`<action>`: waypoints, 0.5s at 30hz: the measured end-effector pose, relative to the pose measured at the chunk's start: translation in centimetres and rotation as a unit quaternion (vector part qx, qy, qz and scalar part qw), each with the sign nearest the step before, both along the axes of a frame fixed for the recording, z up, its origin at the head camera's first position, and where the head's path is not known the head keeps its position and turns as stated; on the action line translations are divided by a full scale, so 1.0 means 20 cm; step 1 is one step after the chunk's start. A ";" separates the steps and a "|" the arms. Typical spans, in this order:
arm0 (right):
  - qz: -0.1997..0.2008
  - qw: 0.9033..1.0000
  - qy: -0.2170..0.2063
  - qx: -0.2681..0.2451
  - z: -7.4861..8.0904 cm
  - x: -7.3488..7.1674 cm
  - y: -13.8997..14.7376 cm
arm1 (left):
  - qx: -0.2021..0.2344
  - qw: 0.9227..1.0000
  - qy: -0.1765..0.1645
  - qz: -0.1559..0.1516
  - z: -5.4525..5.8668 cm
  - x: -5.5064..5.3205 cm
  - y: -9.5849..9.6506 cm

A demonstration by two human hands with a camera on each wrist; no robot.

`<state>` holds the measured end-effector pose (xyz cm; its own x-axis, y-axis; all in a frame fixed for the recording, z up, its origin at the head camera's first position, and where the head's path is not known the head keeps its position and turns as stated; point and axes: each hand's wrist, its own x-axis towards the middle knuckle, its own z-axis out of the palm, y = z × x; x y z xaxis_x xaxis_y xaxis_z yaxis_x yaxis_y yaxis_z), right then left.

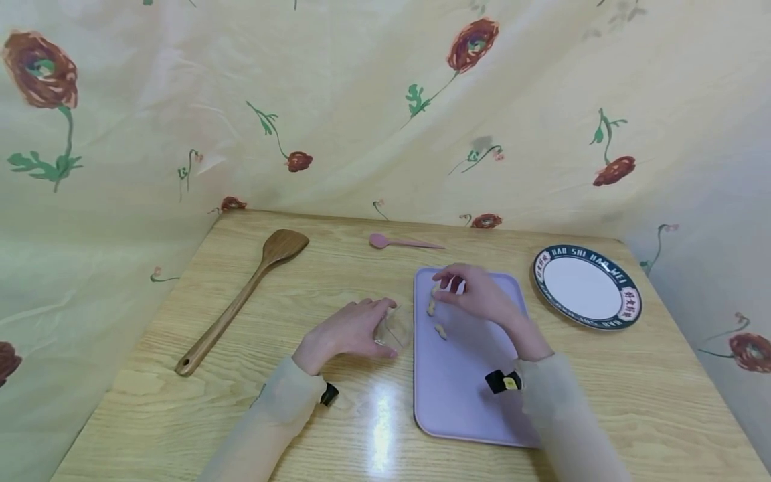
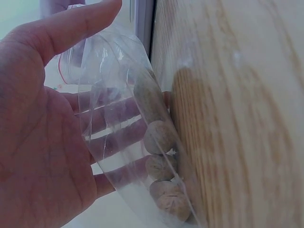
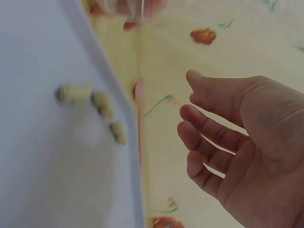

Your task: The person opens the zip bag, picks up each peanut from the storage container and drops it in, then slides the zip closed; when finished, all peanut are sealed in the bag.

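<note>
A clear plastic zip bag (image 1: 394, 329) with several peanuts (image 2: 160, 137) inside stands on the table, left of a lilac tray (image 1: 466, 408). My left hand (image 1: 346, 331) holds it, thumb on one side and fingers behind the film. Over the tray's far left part hovers my right hand (image 1: 482, 298), its fingers loosely bent with nothing between them in the right wrist view. A few loose peanuts (image 1: 442, 332) lie in a line along the tray's left side; the right fingers partly cover the farthest one in the head view.
To the left lies a wooden spatula (image 1: 241, 294). A small pink spoon (image 1: 400, 242) is behind the tray. On the right sits a white plate (image 1: 581, 288) with a dark patterned rim. A floral cloth (image 1: 361, 120) hangs behind the table.
</note>
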<state>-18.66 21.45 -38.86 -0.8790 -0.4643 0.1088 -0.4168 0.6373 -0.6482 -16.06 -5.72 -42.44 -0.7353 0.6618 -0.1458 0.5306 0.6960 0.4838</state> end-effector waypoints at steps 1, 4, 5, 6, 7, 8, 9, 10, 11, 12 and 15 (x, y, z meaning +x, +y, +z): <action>-0.007 1.000 0.003 0.004 0.00 -0.02 0.01 | 0.000 1.000 0.001 0.000 0.00 0.00 0.00; -0.024 1.000 0.005 0.015 -0.03 -0.08 0.04 | 0.000 1.000 0.002 -0.001 0.00 0.00 0.00; -0.029 0.999 0.005 0.021 -0.04 -0.10 0.05 | -0.001 1.000 0.003 -0.001 0.00 0.00 0.00; -0.033 0.999 0.002 0.025 -0.06 -0.11 0.06 | -0.003 1.000 0.004 -0.001 0.00 0.00 0.00; -0.038 0.999 -0.004 0.030 -0.07 -0.13 0.06 | -0.004 1.000 0.005 0.000 0.00 0.00 0.00; -0.041 0.999 -0.010 0.035 -0.09 -0.15 0.06 | -0.005 1.000 0.006 0.000 0.00 0.00 0.00; -0.043 0.998 -0.017 0.039 -0.11 -0.16 0.06 | -0.006 1.000 0.006 0.000 0.00 0.00 0.00; -0.043 0.998 -0.023 0.043 -0.13 -0.17 0.07 | -0.007 1.000 0.006 0.000 0.00 0.00 0.00; -0.042 0.998 -0.026 0.046 -0.14 -0.18 0.07 | -0.007 1.000 0.005 0.000 0.00 0.00 0.00; -0.042 0.997 -0.032 0.049 -0.16 -0.18 0.07 | -0.007 1.000 0.004 -0.001 0.00 0.01 0.00; -0.039 0.997 -0.035 0.056 -0.19 -0.19 0.06 | -0.006 1.000 0.000 0.000 0.01 0.01 0.00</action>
<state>-22.54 22.72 -42.64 -0.9164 -0.4002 -0.0033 -0.3191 0.7356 -0.5975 -15.89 -5.69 -42.27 -0.7349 0.6603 -0.1546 0.5306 0.7018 0.4754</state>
